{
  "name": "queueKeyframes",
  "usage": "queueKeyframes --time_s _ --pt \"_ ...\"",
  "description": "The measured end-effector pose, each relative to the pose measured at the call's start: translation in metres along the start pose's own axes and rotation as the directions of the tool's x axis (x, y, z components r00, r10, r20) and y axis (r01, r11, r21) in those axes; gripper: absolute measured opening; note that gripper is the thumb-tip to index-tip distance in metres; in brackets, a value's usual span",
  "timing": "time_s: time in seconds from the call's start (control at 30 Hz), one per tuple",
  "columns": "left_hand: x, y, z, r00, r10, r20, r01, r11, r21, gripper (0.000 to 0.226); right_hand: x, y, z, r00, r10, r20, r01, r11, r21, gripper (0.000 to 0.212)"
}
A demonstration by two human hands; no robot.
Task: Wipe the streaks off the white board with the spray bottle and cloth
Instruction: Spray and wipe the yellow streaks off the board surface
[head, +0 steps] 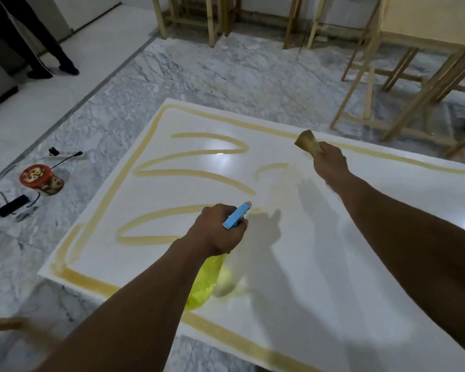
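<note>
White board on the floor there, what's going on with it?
A person is cleaning the white board, which lies flat on the marble floor. Their left hand grips a yellow-green spray bottle with its blue head pointed at the board, and their right hand holds a bunched cloth over the far side. Yellowish streaks remain as a zigzag on the left and a border round the edge; the middle looks mostly wiped.

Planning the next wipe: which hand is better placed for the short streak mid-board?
Likely the right hand: it grips the cloth just beyond that short streak; the left hand holds the spray bottle instead.
</note>
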State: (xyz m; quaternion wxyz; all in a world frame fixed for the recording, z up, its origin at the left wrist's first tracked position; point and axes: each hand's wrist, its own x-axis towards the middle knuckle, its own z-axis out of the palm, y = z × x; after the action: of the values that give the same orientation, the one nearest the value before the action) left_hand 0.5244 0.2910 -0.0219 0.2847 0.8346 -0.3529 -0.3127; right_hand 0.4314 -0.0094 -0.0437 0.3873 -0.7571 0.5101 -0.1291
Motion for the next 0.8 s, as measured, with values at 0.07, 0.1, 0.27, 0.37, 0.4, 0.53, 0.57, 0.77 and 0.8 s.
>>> queueKeyframes --time_s 0.07,0.1,0.27,0.37,0.4,0.53,0.57,0.77,0.8 --pt "0.027 0.008 0.009 1.0 -0.009 -0.014 0.009 1.0 0.008 0.032 0.051 0.011 0.01 0.997 -0.079 -0.001 0.078 0.985 -0.153 0.044" --pt "0.037 0.01 0.012 1.0 -0.011 -0.024 0.011 1.0 0.011 0.032 0.07 0.016 0.016 0.994 -0.112 0.013 0.112 0.973 -0.203 0.046" --pt "0.06 0.013 0.025 0.999 -0.025 -0.043 0.026 1.0 0.007 0.031 0.101 0.073 0.077 0.94 -0.203 0.272 0.309 0.844 -0.439 0.049" --pt "0.058 0.008 0.026 0.997 -0.055 -0.052 0.055 0.998 0.003 0.034 0.077 0.091 0.106 0.943 -0.259 0.208 0.332 0.76 -0.559 0.052" --pt "0.057 0.005 0.026 0.996 -0.065 -0.053 0.065 0.998 0.007 0.034 0.07 0.091 0.11 0.94 -0.269 0.21 0.341 0.76 -0.553 0.052" --pt "0.042 -0.004 0.023 0.997 -0.064 -0.049 0.065 0.997 0.039 0.033 0.016 0.096 0.12 0.923 -0.318 0.215 0.384 0.756 -0.531 0.052" --pt "0.036 -0.006 0.022 0.997 -0.062 -0.047 0.065 0.997 0.047 0.033 -0.004 0.098 0.125 0.918 -0.329 0.221 0.397 0.754 -0.523 0.052" --pt "-0.012 -0.025 0.013 0.999 0.0 -0.038 0.002 0.999 0.051 0.032 -0.15 0.104 0.163 0.893 -0.339 0.296 0.444 0.776 -0.449 0.068" --pt "-0.024 -0.03 0.011 1.0 0.014 -0.025 -0.013 0.999 0.047 0.031 -0.181 0.105 0.171 0.892 -0.346 0.289 0.444 0.788 -0.426 0.071"
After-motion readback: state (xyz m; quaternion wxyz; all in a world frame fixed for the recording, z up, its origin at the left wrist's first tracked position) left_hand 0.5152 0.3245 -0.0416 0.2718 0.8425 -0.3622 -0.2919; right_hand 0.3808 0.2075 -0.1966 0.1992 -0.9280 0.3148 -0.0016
